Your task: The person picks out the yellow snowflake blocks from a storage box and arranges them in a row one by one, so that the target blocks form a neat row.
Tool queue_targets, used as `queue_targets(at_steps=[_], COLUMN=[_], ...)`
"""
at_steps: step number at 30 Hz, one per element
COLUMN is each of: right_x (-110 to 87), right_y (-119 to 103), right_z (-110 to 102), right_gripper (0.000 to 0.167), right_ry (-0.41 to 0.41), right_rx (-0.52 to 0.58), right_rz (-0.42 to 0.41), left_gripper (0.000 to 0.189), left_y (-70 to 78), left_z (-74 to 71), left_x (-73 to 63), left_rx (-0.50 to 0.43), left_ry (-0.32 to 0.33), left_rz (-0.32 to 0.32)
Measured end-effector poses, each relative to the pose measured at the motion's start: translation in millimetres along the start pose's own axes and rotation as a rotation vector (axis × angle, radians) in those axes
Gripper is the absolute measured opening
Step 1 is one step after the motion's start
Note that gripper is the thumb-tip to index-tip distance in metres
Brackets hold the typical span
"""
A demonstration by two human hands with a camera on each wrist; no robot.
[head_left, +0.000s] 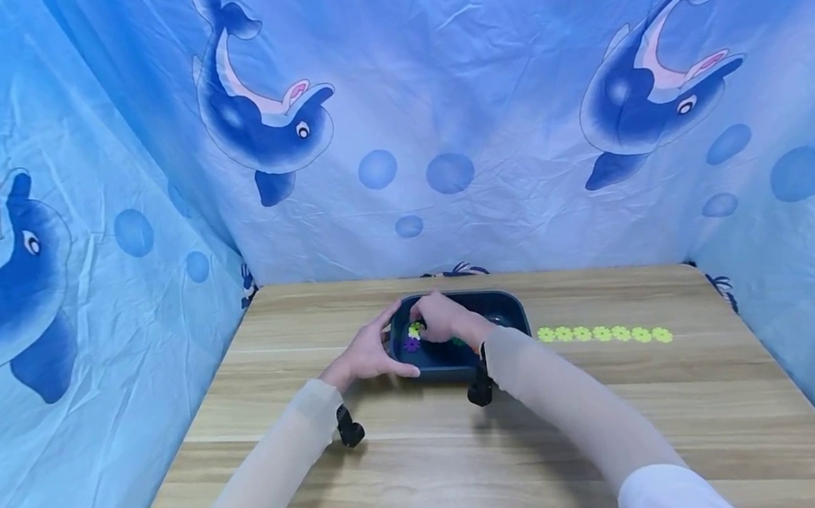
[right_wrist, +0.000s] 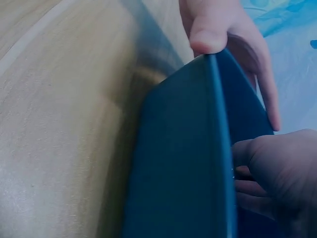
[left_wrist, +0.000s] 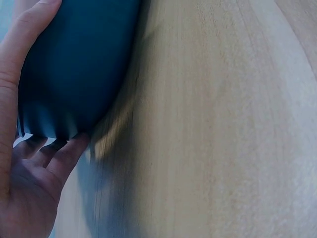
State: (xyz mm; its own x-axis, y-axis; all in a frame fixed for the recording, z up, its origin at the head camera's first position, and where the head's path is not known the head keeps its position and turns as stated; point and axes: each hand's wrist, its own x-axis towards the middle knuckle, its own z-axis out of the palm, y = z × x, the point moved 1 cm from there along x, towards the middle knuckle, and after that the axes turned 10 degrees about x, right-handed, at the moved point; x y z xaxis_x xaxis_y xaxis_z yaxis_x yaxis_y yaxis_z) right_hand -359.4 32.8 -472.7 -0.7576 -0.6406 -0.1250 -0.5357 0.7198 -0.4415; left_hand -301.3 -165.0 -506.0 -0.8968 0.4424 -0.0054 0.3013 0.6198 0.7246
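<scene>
A dark blue-green plastic bin [head_left: 440,373] stands toward the back of the table. My left hand [head_left: 368,352] grips its left end, thumb along the front rim and fingers spread round the end wall, as the left wrist view shows against the bin's side [left_wrist: 79,64]. Into the bin reaches my right hand [head_left: 442,317], fingers bent downward. By its fingertips are a yellow flower-shaped piece [head_left: 414,330] and a purple flower piece [head_left: 412,345]. In the right wrist view, the bin wall hides part of the right fingers [right_wrist: 250,188]; I cannot tell whether they pinch a piece.
Right of the bin, a straight row of several yellow-green flower pieces [head_left: 602,333] lies flat on the wooden table [head_left: 418,479]. Blue curtains with dolphins [head_left: 432,75] enclose the back and sides. Dark cords [head_left: 464,269] lie along the table's back edge.
</scene>
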Motion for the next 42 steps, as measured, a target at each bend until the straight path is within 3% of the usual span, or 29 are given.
queue_targets(at_steps=[5,12,27,33,42], right_x=[-3.3,-6.1,-8.4,-18.9,-46.3], right_y=[-4.9,-7.6,-0.3,2.9,17.9], right_z=[6.3,5.2,5.1,-12.0,-63.6], right_gripper=[0.028,0.021,0.032,0.027,0.036], right_ry=[-0.015,0.034,0.01,0.005,0.01], right_rx=[-0.018,-0.043,-0.039,-0.034,-0.04], right_rz=[0.035,0.051,0.018,0.021,0.024], left_gripper=[0.125,0.126,0.125,0.128,0.133], left_y=[0.7,3.4,1.2,0.6,2.1], left_z=[1.5,0.4,5.1,4.2,-0.3], left_x=[-0.7,1.1,3.0,2.0,2.5], left_rx=[-0.005,0.005,0.003,-0.006,0.015], left_ry=[-0.005,0.001,-0.002,-0.001,0.012], left_rz=[-0.002,0.003,0.009,-0.011,-0.015])
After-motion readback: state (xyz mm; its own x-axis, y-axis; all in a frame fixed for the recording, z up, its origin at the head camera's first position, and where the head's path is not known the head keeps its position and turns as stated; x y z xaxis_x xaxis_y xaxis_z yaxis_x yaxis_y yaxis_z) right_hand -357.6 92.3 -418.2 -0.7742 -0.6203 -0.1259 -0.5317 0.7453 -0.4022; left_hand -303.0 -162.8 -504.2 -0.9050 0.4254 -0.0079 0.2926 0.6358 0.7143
